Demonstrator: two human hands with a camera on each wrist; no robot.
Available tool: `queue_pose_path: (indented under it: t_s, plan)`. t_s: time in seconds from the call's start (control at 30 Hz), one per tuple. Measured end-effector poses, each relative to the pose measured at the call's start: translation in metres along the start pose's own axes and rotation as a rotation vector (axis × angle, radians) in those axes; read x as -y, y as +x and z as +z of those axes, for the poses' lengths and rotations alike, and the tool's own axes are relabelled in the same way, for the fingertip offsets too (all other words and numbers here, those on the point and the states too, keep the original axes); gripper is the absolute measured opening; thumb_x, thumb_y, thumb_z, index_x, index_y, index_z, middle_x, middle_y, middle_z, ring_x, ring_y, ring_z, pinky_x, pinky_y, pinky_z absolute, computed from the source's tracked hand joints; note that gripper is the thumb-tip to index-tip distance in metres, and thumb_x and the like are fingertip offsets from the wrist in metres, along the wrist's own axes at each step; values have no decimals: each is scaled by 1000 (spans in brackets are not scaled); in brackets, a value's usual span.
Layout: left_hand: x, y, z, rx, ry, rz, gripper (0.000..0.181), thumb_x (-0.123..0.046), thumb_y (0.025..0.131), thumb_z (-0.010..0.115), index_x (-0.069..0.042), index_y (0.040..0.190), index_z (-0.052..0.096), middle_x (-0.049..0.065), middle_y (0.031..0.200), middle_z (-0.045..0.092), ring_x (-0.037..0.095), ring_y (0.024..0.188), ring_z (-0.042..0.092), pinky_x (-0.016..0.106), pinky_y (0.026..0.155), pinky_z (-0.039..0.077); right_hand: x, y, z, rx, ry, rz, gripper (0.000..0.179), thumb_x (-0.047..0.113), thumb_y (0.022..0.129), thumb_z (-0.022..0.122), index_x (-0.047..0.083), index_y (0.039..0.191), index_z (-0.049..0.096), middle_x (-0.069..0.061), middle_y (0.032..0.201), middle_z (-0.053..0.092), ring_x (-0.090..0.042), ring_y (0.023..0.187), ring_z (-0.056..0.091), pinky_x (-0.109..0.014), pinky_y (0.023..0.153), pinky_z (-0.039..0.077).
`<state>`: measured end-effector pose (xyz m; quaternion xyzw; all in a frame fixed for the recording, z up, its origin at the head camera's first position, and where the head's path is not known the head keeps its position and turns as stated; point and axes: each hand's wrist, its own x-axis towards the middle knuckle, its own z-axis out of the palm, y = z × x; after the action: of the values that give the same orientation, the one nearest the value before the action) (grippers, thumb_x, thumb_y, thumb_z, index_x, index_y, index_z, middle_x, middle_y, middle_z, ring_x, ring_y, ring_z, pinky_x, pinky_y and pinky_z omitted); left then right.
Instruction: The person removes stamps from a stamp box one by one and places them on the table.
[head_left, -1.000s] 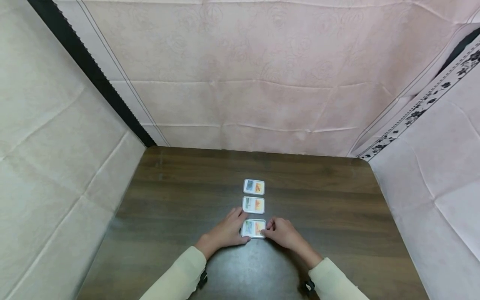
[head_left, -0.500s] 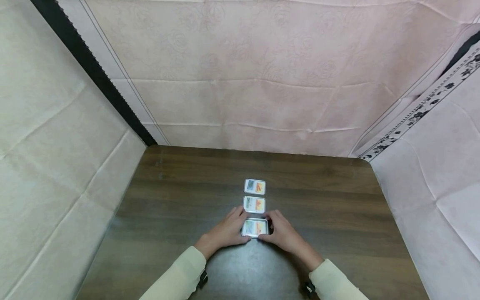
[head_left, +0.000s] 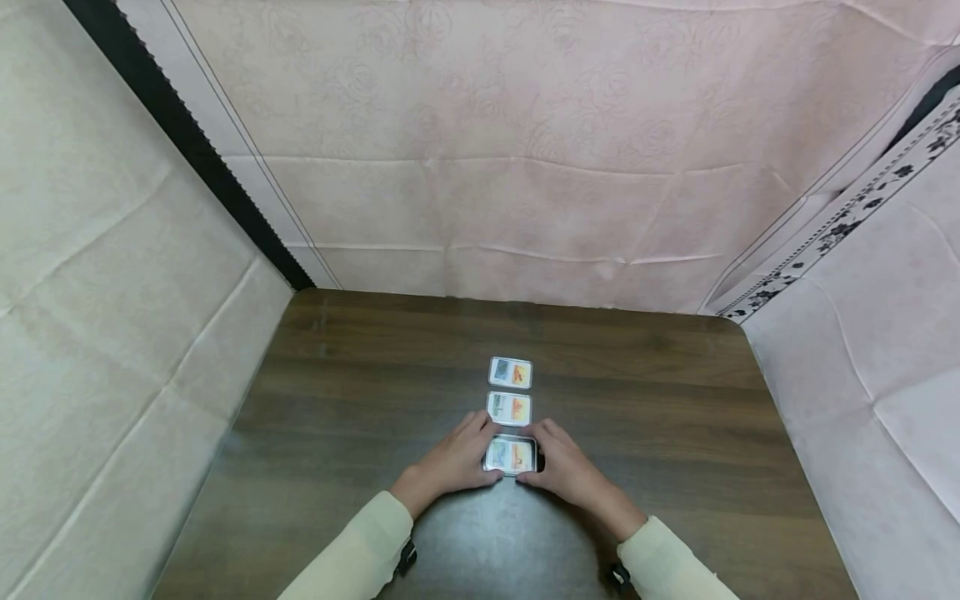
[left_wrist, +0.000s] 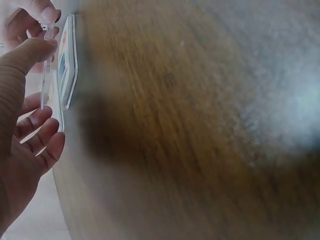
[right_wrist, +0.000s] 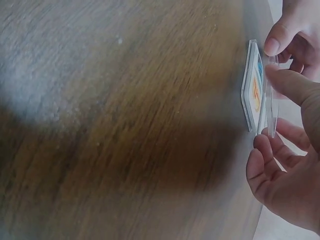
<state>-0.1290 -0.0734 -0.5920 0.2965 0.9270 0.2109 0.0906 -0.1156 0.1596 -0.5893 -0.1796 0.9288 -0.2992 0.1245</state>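
Observation:
A thin clear plastic cover (left_wrist: 45, 87) is held a little above a flat card case (right_wrist: 253, 90), apart from it in both wrist views. My left hand (head_left: 455, 457) grips the cover's left side, with the thumb on the near edge and the fingers toward the far edge. On its right side my right hand (head_left: 567, 469) holds the same cover in a like way. Under the clear plastic, the case shows a blue-green picture and an orange one on white. Seen from the head, cover and case overlap.
Two similar picture cases lie beyond the hands in a column: a middle one (head_left: 509, 409) and a far one (head_left: 511, 372). All rest on a brown wood-grain table (head_left: 360, 375). Pale cloth hangings (head_left: 480, 200) surround its back and sides.
My right hand has gone from pinching at the cover's right edge to spreading thumb and fingers across its near and far edges. My left hand has stayed nearly in place.

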Motion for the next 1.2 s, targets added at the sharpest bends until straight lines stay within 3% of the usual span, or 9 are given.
queue_pose_path:
  t_s: [0.4, 0.87, 1.2]
  plan:
    - [1, -1, 6, 21, -6, -35, 76, -48, 88, 79, -14, 150, 48, 3, 142, 48, 16, 119, 46, 35, 99, 49, -2, -1, 6, -22, -93, -34, 69, 34, 78, 92, 13, 135, 60, -2, 124, 56, -17, 108, 54, -40, 91, 51]
    - [1, 0, 7, 7, 47, -9, 70, -48, 90, 78, -14, 147, 53, 1, 135, 51, 14, 112, 46, 32, 94, 48, -1, -1, 7, -29, -118, -18, 68, 36, 80, 90, 14, 136, 59, 0, 124, 55, -14, 108, 52, -37, 93, 52]
    - [0, -1, 3, -27, 34, -6, 72, -50, 89, 78, -13, 146, 54, 1, 129, 52, 13, 108, 47, 31, 91, 48, -2, -3, 2, -70, -177, -84, 67, 39, 80, 90, 14, 135, 61, 0, 126, 58, -14, 106, 53, -36, 90, 52]
